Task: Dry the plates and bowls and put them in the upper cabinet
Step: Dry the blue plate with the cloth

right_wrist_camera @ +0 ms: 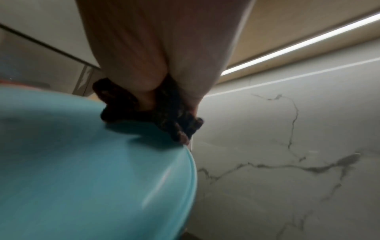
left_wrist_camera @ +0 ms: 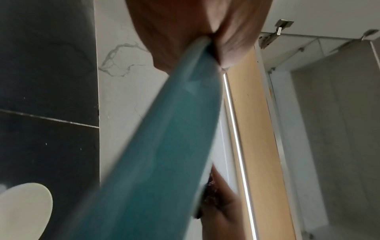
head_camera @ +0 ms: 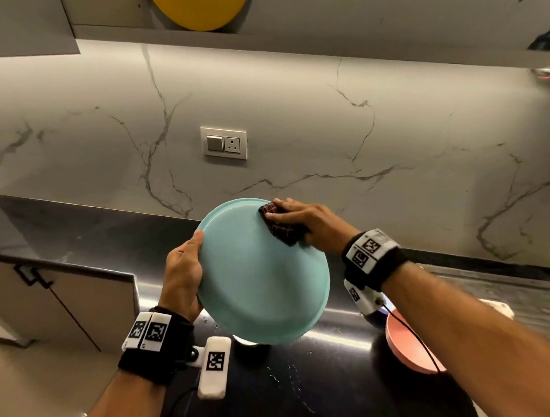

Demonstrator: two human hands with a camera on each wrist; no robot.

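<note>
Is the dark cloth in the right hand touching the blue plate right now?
Touching. The right wrist view shows the cloth pressed against the plate near its rim, no gap; the head view agrees, with the right hand holding it there.

My three cameras

My head one looks down; both wrist ones sit very close, and all see the blue plate (head_camera: 261,278).
</note>
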